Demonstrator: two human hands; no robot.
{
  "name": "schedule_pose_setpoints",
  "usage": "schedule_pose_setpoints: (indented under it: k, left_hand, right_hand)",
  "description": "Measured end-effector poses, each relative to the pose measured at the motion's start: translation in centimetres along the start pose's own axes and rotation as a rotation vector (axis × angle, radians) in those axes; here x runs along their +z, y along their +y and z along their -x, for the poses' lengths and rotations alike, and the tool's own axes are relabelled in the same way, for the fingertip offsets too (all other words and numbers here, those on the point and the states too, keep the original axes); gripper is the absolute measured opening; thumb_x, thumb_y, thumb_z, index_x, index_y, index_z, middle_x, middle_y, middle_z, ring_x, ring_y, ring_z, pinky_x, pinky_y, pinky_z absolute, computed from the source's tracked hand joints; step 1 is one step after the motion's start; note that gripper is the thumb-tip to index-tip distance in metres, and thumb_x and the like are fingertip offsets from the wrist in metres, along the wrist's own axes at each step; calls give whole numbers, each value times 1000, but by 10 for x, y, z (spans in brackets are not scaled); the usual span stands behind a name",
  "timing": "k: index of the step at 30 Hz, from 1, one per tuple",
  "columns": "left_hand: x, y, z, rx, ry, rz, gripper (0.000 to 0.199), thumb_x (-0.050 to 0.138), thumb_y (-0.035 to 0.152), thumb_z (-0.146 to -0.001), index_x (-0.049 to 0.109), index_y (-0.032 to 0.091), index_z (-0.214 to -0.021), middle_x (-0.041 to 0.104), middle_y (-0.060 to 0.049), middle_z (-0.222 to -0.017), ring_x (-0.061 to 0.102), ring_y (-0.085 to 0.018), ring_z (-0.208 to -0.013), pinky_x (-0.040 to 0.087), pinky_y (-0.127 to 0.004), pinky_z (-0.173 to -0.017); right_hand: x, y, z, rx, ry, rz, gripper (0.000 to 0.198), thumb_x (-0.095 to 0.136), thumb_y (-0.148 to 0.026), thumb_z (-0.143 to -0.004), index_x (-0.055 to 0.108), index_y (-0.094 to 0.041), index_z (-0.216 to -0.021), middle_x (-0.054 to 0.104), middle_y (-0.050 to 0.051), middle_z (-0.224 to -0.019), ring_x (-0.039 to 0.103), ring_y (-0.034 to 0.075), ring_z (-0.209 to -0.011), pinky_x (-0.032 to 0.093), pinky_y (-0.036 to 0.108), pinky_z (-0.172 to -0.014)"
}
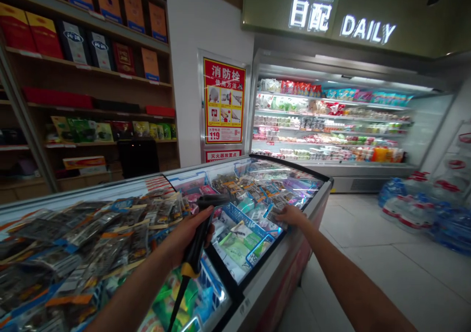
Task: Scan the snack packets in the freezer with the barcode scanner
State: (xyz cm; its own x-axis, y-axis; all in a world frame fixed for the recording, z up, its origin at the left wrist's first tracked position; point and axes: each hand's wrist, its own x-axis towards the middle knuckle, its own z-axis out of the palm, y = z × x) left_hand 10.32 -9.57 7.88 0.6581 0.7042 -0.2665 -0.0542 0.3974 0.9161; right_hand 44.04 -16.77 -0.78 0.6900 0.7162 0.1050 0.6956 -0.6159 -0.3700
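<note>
My left hand [193,236] is wrapped around the handle of a black and yellow barcode scanner [200,234], whose head points right over the chest freezer [287,253]. A dark cord runs down from the handle's end. Farther right, my right hand [292,216] has its fingers closed on a small packet [274,213] at the freezer's right side. Just beyond it is a group of similar dark packets [243,187]. Many flat, clear-and-dark food packets [110,243] lie heaped on the left part of the glass top. Blue baskets [245,219] with green and white bags show through the glass.
Wooden shelves [110,84] with boxed goods stand at the left. A red fire-hydrant sign [223,101] hangs on the wall. An open, lit refrigerated display [331,121] is at the back. Bundled water bottles [408,207] sit on the tiled floor [353,258] at the right.
</note>
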Motion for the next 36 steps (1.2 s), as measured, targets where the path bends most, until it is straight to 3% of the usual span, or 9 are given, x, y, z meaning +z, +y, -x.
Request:
schedule_pose_setpoints:
  k: [5,9,13,20,36]
  left_hand:
    - [-7,3,-2,2,-44,14,28,58,41,-65,51,14,-64,54,0,-52,48,-6,-39,38,-17,-36]
    - [-11,5,-2,-4,-62,48,29,57,42,-66,52,13,-68,54,0,-53,48,-6,-40,37,-16,-36]
    - [-11,6,2,7,-103,70,28,55,41,-68,54,13,-72,54,0,-52,48,-6,-40,37,-16,-37]
    - [-5,6,8,-1,-172,67,27,53,39,-70,54,12,-72,54,-2,-55,48,-6,-42,37,-16,-39]
    - [-4,7,11,-7,-198,92,26,53,38,-71,54,13,-73,53,-1,-55,47,-6,-42,38,-17,-39]
  right_hand:
    - [15,-41,2,-56,166,-551,25,55,-33,-60,59,-14,-76,62,4,-69,56,17,-63,38,25,-54]
    - [48,-78,2,-92,236,-1062,28,51,-34,-61,58,-14,-81,62,3,-71,55,16,-65,41,26,-58]
    - [71,-91,0,-87,244,-1318,32,54,-33,-57,57,-14,-83,62,2,-73,55,17,-69,41,28,-64]
    - [68,-88,6,-101,256,-1440,27,56,-26,-56,58,-15,-81,62,1,-75,55,16,-72,40,30,-72]
    - [65,-92,13,-138,239,-1368,30,54,-28,-59,57,-15,-86,62,2,-79,54,16,-74,41,29,-70]
